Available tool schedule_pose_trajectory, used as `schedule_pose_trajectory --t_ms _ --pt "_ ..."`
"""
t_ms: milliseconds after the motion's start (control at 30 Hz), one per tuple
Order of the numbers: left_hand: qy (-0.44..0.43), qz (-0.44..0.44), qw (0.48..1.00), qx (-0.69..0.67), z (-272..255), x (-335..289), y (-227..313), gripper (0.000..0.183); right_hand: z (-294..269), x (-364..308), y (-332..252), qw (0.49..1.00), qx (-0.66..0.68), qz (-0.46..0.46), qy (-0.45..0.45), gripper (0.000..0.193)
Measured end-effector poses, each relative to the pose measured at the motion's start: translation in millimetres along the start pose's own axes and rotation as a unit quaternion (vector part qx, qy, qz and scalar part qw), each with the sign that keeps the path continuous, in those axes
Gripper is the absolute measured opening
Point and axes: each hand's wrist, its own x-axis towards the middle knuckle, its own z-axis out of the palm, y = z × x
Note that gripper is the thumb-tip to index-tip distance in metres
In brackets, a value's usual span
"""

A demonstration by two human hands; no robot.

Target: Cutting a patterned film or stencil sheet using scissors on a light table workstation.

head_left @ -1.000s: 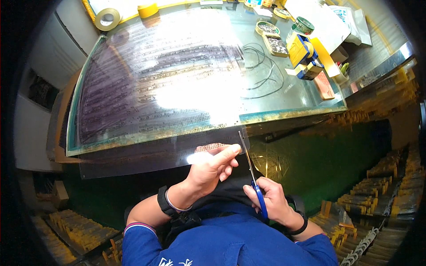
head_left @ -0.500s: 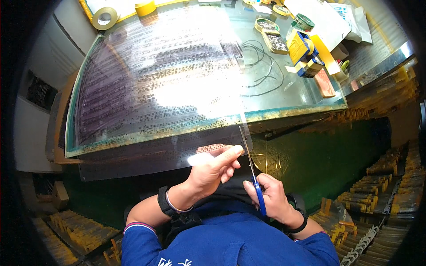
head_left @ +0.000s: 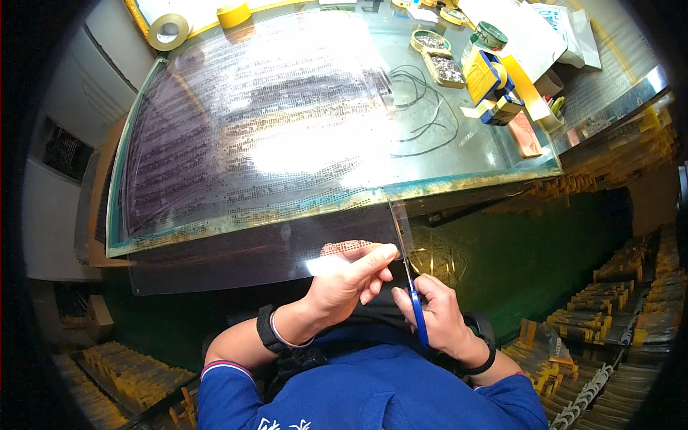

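A large clear film sheet [head_left: 215,269] printed with rows of small dark marks lies over the glass table, its near part hanging past the front edge. My left hand [head_left: 344,283] pinches the sheet's near right corner between thumb and fingers. In my right hand [head_left: 446,319] is a pair of scissors [head_left: 418,315] with blue handles, the thumb and fingers around the grips. Its thin metal blades point away from me along the sheet's right edge, just right of my left fingertips. A narrow clear strip of film shows to the right of the blades.
On the glass table [head_left: 473,163] lie a thin black cord [head_left: 455,129], a blue tape dispenser [head_left: 487,79], small tins of dark bits [head_left: 444,68] and a pinkish block [head_left: 525,136]. Tape rolls [head_left: 169,31] sit at the back left. Yellow-edged hanging films [head_left: 588,315] flank me.
My left hand has shifted slightly right and down, with the sheet's near edge. The scissor blades look closer together and sit a little further right at the film's edge.
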Motion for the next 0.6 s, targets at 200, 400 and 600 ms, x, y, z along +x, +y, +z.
schedule_pose_trajectory --t_ms 200,400,600 --pt "-0.022 -0.019 1.0 -0.003 -4 -1 0 0.02 1 -1 6 0.998 -0.039 -0.05 -0.002 0.028" --pt "-0.046 -0.026 0.999 0.005 -3 -5 -3 0.025 4 6 2 1.0 0.006 -0.006 0.012 0.029" --pt "-0.067 -0.026 0.997 0.014 -4 -5 -2 0.025 2 9 -5 1.0 -0.007 -0.023 0.016 0.029"
